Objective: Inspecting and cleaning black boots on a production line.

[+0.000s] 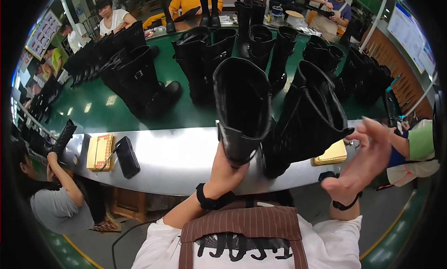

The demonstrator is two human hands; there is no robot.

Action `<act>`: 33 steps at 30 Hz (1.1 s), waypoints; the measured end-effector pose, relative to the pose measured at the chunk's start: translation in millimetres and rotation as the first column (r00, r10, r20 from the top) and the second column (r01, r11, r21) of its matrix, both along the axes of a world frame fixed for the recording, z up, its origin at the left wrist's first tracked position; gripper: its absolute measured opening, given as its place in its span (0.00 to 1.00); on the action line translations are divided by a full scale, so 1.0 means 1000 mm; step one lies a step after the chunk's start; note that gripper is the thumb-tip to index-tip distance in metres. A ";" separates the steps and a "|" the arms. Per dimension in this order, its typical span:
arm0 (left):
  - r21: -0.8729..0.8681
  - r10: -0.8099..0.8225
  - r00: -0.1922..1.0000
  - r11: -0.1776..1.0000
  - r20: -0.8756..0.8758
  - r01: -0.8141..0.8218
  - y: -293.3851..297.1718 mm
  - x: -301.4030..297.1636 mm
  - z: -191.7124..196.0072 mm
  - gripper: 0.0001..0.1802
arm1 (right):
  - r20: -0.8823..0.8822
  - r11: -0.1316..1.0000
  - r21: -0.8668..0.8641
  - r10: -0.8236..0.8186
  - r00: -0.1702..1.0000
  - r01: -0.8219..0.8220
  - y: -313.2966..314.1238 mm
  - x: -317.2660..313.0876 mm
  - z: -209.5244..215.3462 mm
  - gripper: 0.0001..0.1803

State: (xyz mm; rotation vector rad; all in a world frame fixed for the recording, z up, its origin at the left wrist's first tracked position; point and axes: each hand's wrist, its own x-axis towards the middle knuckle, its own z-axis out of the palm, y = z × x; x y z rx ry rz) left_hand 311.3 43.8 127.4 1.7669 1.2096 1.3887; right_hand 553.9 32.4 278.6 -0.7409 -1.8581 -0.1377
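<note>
My left hand (226, 172) grips the back of a tall black boot (242, 134), whose wide opening tilts toward me. Just right of it, a second tall black boot (309, 120) leans to the right over the metal table edge. Beside that boot's upper rim is my right hand (361, 159), slightly blurred, its thumb and fingers apart and nothing in it. The lower part of the first boot is hidden behind its own shaft.
Several black boots (139, 78) stand across the green table (186, 115). On its metal edge (163, 150) lie a yellow paper stack (99, 152), a black phone-like object (127, 158) and another yellow stack (333, 153). A seated person (60, 204) works at left; others work across the table.
</note>
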 end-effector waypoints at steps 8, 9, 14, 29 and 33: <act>-0.057 -0.020 0.941 0.998 0.338 0.041 -0.005 -0.004 -0.013 0.17 | -0.231 0.570 -0.816 -0.162 0.960 -0.100 0.003 -0.027 -0.169 0.34; -0.058 -0.025 0.938 0.997 0.345 0.047 -0.007 -0.004 -0.011 0.17 | -0.243 0.582 -0.806 -0.162 0.956 -0.107 0.004 -0.027 -0.178 0.34; -0.107 0.075 0.994 0.991 -0.079 -0.084 -0.018 -0.013 -0.023 0.25 | -0.232 0.557 -0.824 -0.170 0.958 -0.101 0.007 -0.015 -0.190 0.29; -0.453 0.098 0.531 0.663 0.841 0.596 -0.034 -0.016 -0.021 0.23 | -0.928 0.142 -0.279 -0.295 0.228 -0.950 -0.006 -0.010 -0.172 0.24; -0.264 -0.010 0.381 0.703 0.925 0.660 -0.029 -0.011 -0.021 0.24 | -0.918 0.196 -0.298 -0.327 0.224 -0.934 -0.009 -0.019 -0.168 0.26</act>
